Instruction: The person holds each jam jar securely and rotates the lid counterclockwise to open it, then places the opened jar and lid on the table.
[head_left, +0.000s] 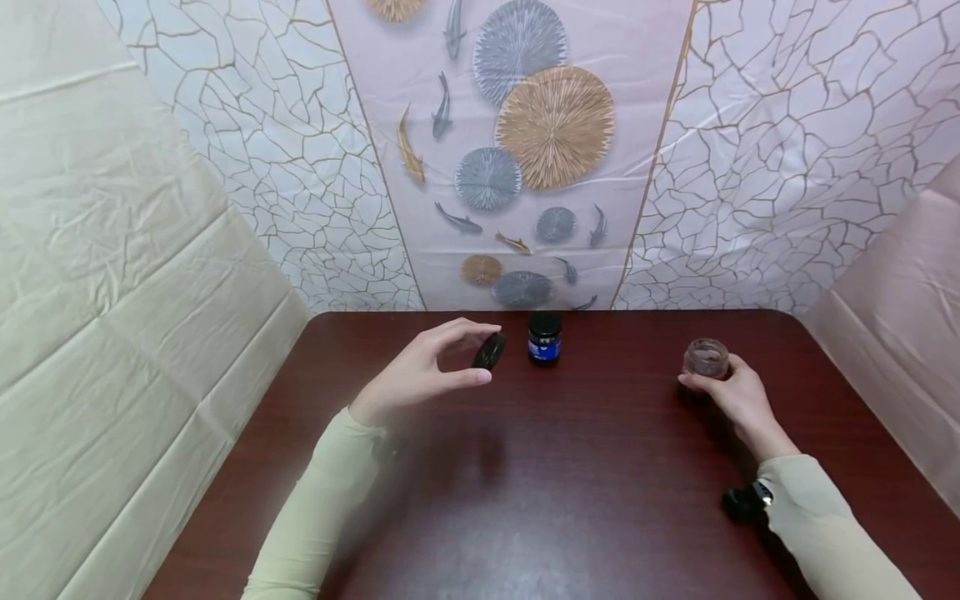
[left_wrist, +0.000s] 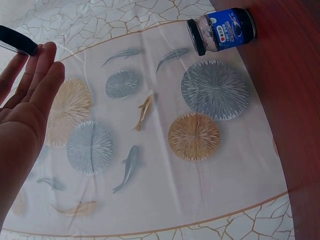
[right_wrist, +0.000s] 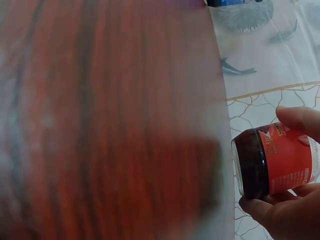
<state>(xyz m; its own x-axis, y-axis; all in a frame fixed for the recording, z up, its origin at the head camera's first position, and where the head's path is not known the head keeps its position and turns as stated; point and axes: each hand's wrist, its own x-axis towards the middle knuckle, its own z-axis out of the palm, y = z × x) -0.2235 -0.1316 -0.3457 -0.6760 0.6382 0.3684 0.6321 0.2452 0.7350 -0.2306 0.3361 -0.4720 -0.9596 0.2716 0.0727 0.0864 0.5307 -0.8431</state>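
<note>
In the head view my left hand (head_left: 416, 362) pinches a round black jar lid (head_left: 489, 351), tilted on edge above the table. The left wrist view has the lid (left_wrist: 18, 40) at the fingertips of the outstretched fingers (left_wrist: 42, 72). Far to the right, my right hand (head_left: 738, 398) grips a lidless glass jar (head_left: 706, 358), its mouth facing up. The right wrist view brings out the red label (right_wrist: 289, 157) and dark contents near the base, with thumb and fingers on opposite sides. A second jar (head_left: 544, 340), blue-labelled and black-lidded, stands upright between the hands.
The dark red-brown table (head_left: 525, 500) runs back to a patterned cloth wall (head_left: 480, 242) with fish and round motifs. Cream cloth (head_left: 135, 333) hangs on the left, and pinkish cloth (head_left: 892, 333) on the right. The blue-labelled jar stands near the back edge.
</note>
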